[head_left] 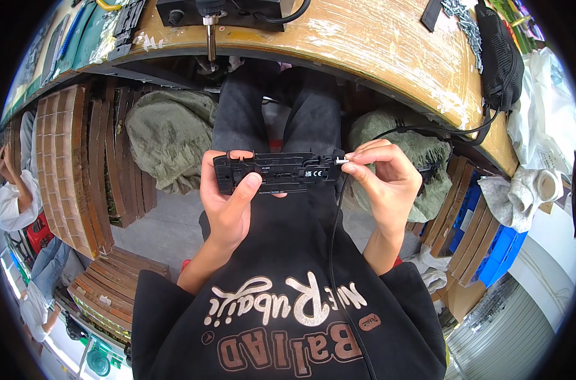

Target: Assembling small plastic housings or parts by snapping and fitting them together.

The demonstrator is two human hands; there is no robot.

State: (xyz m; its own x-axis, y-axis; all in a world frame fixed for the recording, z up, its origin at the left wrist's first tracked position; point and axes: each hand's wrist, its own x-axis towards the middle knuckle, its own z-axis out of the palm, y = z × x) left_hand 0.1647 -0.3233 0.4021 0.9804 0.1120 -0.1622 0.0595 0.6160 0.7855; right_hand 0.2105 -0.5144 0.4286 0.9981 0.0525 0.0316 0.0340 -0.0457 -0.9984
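Several brown trays point(60, 168) stand stacked at nine o'clock from the black part point(281, 171) in hand, with a rumpled green-grey sack point(171, 136) closer in, between nine and ten. A metal driver shaft point(211, 39) points down at eleven, beside the wooden workbench point(364, 31), which curves across from there to two. The left hand point(228, 214) comes up from seven o'clock and grasps the black part by its left end: the thumb lies on the face turned to view, the other fingers go behind. The part, flat and ribbed, is held lengthwise from nine to three in front of the lap, most of its length reaching out of that grip toward three o'clock. Toward six, a black cable point(331, 253) runs down over the black shirt point(281, 244). At the part's three o'clock end, the right hand point(389, 182) pinches a small whitish piece point(342, 161) between thumb and forefinger, right by that end; whether piece and part touch, I cannot tell. Farther out, near four, is a blue crate point(505, 256).
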